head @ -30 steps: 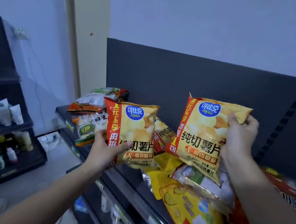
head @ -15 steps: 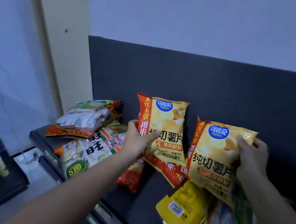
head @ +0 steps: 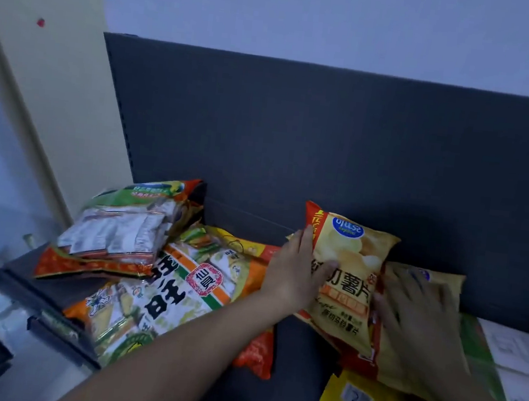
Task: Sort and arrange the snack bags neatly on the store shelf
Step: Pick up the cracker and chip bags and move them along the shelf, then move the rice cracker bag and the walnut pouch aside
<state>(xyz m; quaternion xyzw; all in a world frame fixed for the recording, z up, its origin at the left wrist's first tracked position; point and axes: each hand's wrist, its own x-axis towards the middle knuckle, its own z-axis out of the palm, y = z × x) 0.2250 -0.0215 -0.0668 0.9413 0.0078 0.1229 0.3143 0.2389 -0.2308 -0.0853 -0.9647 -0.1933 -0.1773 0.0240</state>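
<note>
Leaning on the shelf [head: 298,360], the first chip bag [head: 352,252] is gripped by the left hand [head: 294,272]. The second chip bag [head: 450,285] lies under the flat, spread fingers of the right hand [head: 421,314] and should be stood just beside the first.
</note>
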